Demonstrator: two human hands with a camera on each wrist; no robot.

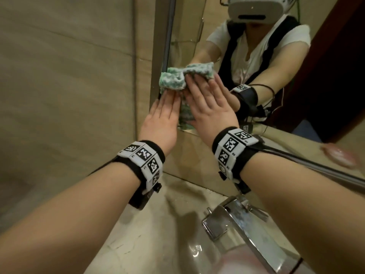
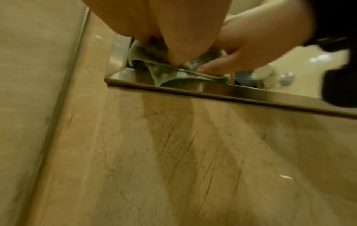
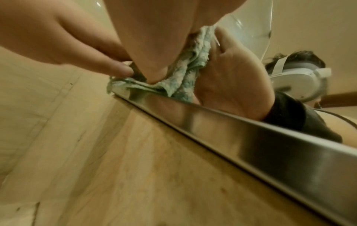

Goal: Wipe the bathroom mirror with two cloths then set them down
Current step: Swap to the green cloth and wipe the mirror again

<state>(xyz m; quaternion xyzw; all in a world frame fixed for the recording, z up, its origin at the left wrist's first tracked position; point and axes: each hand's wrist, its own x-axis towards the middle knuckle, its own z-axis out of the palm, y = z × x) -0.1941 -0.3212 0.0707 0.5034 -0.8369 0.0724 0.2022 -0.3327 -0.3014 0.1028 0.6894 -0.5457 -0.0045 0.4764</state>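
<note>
Both my hands lie flat against the bathroom mirror [image 1: 256, 62] at its lower left corner. My left hand [image 1: 164, 115] presses green-and-white cloth [image 1: 171, 82] onto the glass beside the metal frame, fingers straight. Just to its right, my right hand [image 1: 211, 109] presses the same kind of cloth, which shows between the two hands [image 1: 185, 113]. I cannot tell where one cloth ends and the other begins. In the left wrist view the cloth [image 2: 173, 76] bunches at the frame corner under my fingers [image 2: 173, 45]. In the right wrist view the crumpled cloth [image 3: 179, 82] sits under my right hand [image 3: 154, 45].
A chrome faucet [image 1: 237, 218] rises over the basin below my right forearm. The beige stone counter [image 1: 150, 224] meets a tiled wall [image 1: 69, 86] on the left. The mirror's metal frame [image 3: 251, 137] runs along its lower edge. A pink object [image 1: 339, 155] shows at the far right.
</note>
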